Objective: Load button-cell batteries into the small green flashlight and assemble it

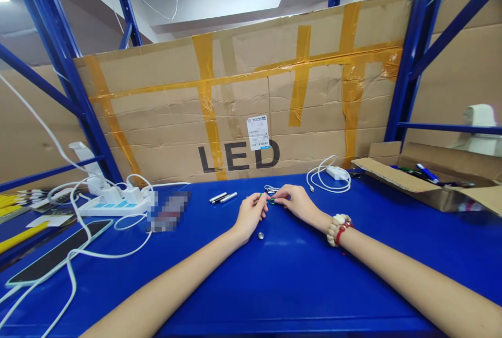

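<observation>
Tabletop (314, 286) in glossy blue is shown, with two hands held close together over its middle. By the left hand (249, 217), fingers curled, a small green-tipped piece (261, 195) is gripped. By the right hand (297, 203), a small green part (272, 202) is pinched between thumb and forefinger; whether the two pieces touch cannot be told. A small metallic piece (261, 235) is seen beside the left hand, silver pens (228, 198) to its left, and a coiled white cable (328, 187) farther right.
</observation>
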Demonstrator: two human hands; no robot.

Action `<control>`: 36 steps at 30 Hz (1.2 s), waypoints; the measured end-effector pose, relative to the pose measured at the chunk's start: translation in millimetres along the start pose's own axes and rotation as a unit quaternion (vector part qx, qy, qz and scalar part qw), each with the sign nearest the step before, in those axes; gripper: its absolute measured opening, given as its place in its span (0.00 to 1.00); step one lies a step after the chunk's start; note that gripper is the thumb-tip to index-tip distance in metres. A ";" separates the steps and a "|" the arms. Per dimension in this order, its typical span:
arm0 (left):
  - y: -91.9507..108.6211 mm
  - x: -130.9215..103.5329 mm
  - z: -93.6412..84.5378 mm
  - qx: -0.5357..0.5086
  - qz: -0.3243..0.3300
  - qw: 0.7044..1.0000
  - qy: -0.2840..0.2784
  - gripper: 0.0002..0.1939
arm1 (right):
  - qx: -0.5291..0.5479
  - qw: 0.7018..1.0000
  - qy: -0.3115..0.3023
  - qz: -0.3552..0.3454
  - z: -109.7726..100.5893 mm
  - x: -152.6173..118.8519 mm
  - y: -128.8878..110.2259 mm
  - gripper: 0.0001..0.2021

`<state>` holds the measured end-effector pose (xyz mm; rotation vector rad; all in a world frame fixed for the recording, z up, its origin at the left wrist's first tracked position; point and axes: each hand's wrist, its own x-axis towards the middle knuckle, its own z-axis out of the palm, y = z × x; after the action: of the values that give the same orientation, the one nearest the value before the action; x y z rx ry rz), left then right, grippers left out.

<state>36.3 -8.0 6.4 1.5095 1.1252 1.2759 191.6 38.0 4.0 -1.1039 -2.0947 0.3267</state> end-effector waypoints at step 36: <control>-6.4 3.4 -2.6 0.030 0.010 0.998 0.053 0.12 | -0.032 0.998 -0.034 0.052 0.4 -1.6 -1.3 0.07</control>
<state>33.3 -3.0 1.3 1.5154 1.2275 1.3599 191.1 35.9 3.6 -1.2588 -2.1244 0.3539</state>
